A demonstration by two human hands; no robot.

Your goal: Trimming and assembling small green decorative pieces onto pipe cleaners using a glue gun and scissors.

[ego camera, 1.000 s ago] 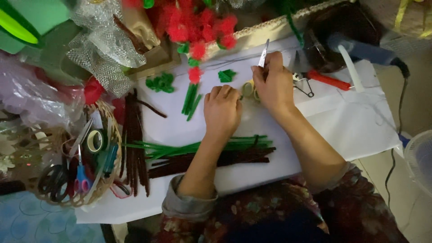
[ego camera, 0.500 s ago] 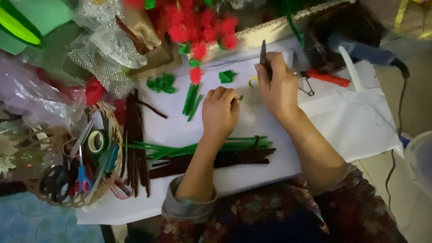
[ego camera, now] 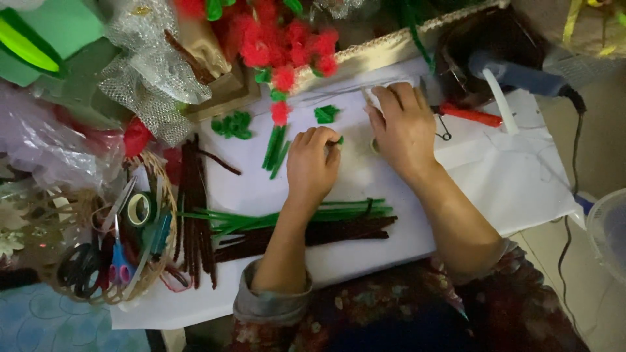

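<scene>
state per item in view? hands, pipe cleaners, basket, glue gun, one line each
left hand: fist closed, pinching a small green piece
right hand: flat on the white sheet, palm down
green pipe cleaners: lying loose in a bundle
brown pipe cleaners: lying flat, loose
wicker basket: upright, holds scissors and tape roll
glue gun: lying down, corded

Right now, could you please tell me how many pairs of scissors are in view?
2, both in the wicker basket at the left: black-handled scissors and blue-handled scissors right beside them. Others may be hidden under the clutter in the basket.
</scene>
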